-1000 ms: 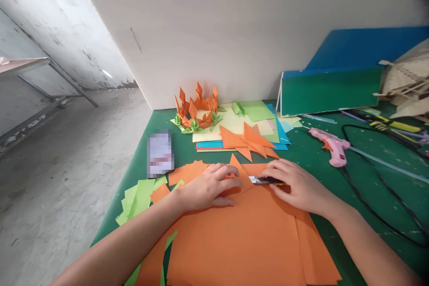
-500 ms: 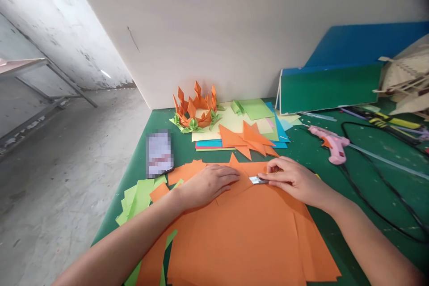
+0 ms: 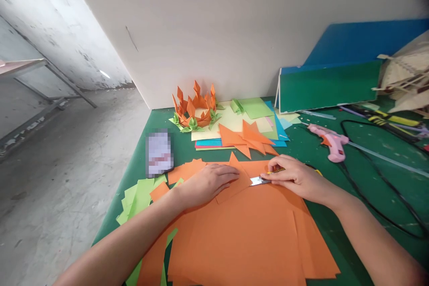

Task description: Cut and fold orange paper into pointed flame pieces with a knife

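Note:
My left hand lies flat, fingers stretched out, on a small folded piece of orange paper with a pointed top. Beneath that piece spread large sheets of orange paper. My right hand is closed round a utility knife with a yellow and dark handle. Its bare blade points left, and the tip is at the right edge of the folded piece. Just beyond my hands, several pointed orange paper shapes lie in a loose pile.
An orange and green paper crown stands at the back, beside stacked coloured sheets. At left are a blurred-out phone-like object and green paper strips. A pink glue gun with a black cord lies right, before a green board.
The knife and my right hand have shifted slightly to the right. The small piece's lower edge now stands out more clearly from the sheet beneath. My left hand stays in place.

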A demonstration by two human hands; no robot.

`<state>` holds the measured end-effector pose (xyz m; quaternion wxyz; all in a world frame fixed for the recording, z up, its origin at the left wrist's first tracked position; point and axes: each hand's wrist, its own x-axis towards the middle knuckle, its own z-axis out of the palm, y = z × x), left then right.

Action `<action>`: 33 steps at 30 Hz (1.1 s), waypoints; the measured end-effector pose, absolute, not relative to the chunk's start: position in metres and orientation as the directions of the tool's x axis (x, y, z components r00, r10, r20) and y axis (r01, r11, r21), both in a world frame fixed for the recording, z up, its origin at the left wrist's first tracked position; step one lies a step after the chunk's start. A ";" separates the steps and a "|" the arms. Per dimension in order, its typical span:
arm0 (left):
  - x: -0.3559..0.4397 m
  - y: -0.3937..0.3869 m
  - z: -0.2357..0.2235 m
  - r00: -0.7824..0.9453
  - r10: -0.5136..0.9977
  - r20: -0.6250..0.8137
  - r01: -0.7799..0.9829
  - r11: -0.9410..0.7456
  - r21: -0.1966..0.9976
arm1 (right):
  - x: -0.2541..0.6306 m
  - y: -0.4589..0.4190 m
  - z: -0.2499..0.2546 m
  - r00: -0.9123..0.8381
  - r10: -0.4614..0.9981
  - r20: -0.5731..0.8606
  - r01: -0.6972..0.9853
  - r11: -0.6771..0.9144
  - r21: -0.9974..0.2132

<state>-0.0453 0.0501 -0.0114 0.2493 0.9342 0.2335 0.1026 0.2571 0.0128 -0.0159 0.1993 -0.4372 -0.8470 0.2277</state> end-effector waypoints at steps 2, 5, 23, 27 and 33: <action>-0.045 0.050 -0.012 0.867 0.492 0.084 0.384 -0.765 0.518 | 0.258 0.012 -0.013 -0.533 0.838 0.116 0.650 0.494 -0.577; -0.045 0.050 -0.011 0.866 0.495 0.075 0.390 -0.761 0.518 | 0.259 0.011 -0.014 -0.531 0.842 0.098 0.659 0.483 -0.577; -0.044 0.050 -0.006 0.875 0.480 0.065 0.376 -0.758 0.533 | 0.239 0.004 -0.021 -0.575 0.812 0.100 0.625 0.515 -0.586; -0.044 0.051 -0.007 0.880 0.470 0.071 0.367 -0.765 0.529 | 0.237 0.003 -0.023 -0.582 0.808 0.089 0.627 0.515 -0.585; -0.044 0.051 -0.009 0.877 0.471 0.100 0.353 -0.770 0.531 | 0.230 -0.001 -0.022 -0.596 0.797 0.100 0.605 0.527 -0.597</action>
